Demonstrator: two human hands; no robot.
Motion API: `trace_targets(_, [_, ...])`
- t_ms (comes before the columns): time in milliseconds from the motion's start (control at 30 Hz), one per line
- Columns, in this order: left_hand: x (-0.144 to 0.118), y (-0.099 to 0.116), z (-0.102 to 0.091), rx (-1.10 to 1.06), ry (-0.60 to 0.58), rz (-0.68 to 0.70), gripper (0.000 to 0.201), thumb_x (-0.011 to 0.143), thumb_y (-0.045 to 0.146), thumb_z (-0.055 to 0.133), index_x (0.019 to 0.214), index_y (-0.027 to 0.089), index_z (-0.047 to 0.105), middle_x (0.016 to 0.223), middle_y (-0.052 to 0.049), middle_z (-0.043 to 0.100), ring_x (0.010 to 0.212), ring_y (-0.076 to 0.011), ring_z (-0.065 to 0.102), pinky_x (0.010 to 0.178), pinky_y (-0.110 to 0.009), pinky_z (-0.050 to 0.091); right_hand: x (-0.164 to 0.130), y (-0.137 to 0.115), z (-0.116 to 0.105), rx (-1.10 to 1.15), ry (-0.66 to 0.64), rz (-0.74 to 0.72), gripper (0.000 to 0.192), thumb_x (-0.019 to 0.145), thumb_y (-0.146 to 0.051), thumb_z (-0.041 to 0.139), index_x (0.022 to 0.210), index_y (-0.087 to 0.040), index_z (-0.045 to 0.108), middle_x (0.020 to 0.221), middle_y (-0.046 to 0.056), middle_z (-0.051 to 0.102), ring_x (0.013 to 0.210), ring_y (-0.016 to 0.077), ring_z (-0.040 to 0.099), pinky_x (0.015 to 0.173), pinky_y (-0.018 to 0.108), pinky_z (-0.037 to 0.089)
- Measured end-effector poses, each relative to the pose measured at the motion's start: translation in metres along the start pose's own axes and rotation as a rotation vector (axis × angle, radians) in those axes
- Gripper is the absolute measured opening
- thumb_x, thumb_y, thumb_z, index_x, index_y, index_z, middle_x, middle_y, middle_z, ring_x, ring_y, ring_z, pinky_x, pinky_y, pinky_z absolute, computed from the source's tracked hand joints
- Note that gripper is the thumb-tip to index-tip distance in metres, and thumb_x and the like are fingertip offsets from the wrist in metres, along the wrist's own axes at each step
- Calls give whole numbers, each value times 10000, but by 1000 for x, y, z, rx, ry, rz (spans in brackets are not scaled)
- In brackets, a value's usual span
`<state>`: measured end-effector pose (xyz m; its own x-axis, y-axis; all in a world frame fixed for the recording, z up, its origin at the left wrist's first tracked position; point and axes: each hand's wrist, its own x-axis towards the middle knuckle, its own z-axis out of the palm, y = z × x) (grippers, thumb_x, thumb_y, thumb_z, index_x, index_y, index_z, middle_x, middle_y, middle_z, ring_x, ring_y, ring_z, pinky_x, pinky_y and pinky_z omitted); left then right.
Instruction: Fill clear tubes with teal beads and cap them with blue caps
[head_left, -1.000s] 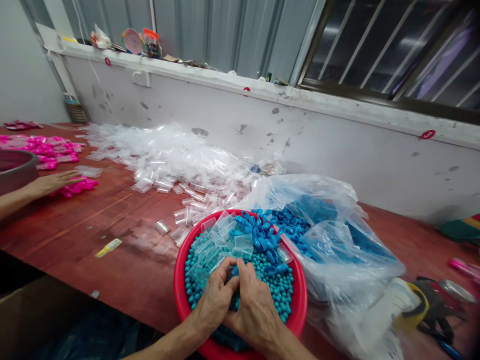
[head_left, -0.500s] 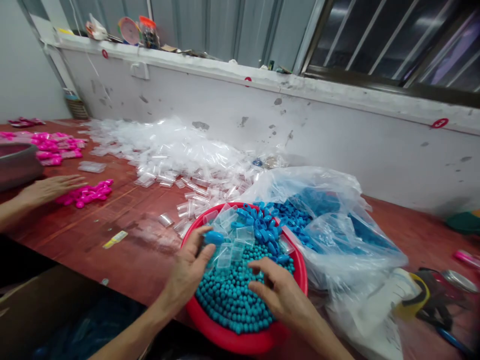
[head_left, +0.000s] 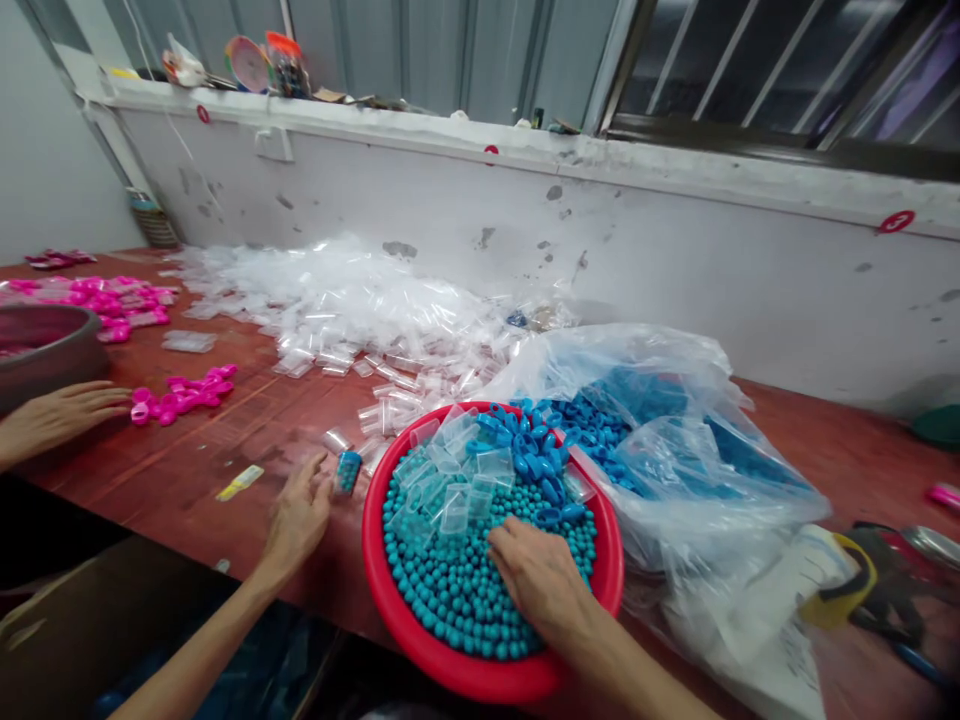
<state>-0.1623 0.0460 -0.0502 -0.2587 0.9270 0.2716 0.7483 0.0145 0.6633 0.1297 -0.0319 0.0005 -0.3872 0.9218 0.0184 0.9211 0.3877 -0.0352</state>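
Fingers (head_left: 319, 475) of the left hand (head_left: 298, 515) lie spread and loose on the red surface (head_left: 225, 440), fingertips beside a small clear capsule filled with teal beads (head_left: 347, 470) that lies just left of the red basin (head_left: 450, 670); contact between fingertip and capsule cannot be made out. Right hand (head_left: 538, 578) rests palm down in the basin, fingers curled into the teal beads (head_left: 442, 590); the fingertips are buried, so whether they pinch anything cannot be told. Both forearms enter from the lower edge, cut off by the frame. Empty clear capsules (head_left: 450, 490) and blue caps (head_left: 529, 460) lie on the beads at the basin's far side. Right of the basin, a clear plastic bag (head_left: 675, 440) holds more blue caps, blurred through the film. Behind, a heap of clear capsules (head_left: 337, 300) spreads along the wall. At far left, another person's hand (head_left: 64, 412) lies flat near pink pieces (head_left: 184, 392) and a partly cropped grey bowl (head_left: 45, 350).
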Motion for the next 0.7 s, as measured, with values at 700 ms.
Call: trace_targets(700, [-49, 116, 25, 97, -244, 489, 103, 740, 254, 506, 788, 195, 575, 813, -52, 562, 796, -217, 529, 701, -328, 422, 35, -25, 1, 393, 89, 142, 188, 726, -193, 518, 912, -176, 496, 846, 31, 606, 774, 186, 567, 647, 270, 416])
